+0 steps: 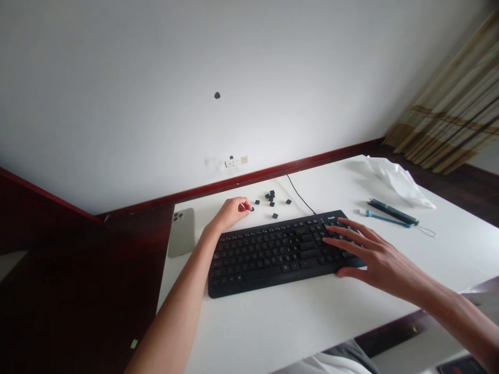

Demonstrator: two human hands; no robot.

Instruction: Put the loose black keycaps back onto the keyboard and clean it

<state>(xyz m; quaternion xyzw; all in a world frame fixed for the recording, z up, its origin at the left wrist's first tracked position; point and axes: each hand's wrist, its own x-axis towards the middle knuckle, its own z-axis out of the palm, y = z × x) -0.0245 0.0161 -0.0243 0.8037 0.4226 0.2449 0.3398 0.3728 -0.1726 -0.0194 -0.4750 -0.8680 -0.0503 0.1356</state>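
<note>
A black computer keyboard (pixel 276 254) lies on the white table (pixel 273 322). My right hand (pixel 374 254) rests with spread fingers on the keyboard's right end, covering some of its keys. My left hand (pixel 233 213) sits just beyond the keyboard's far edge, its fingers curled together. Its fingertips are right beside a small black keycap (pixel 252 209). Several more loose black keycaps (pixel 271 196) lie scattered a little farther right, behind the keyboard. I cannot tell whether my left fingers pinch anything.
A black cable (pixel 300 195) runs from the keyboard to the table's back edge. A phone in a pale case (pixel 181 232) lies at the left edge. On the right are a dark pen-like case (pixel 392 212), a blue strap (pixel 385 219) and crumpled white plastic (pixel 397 179).
</note>
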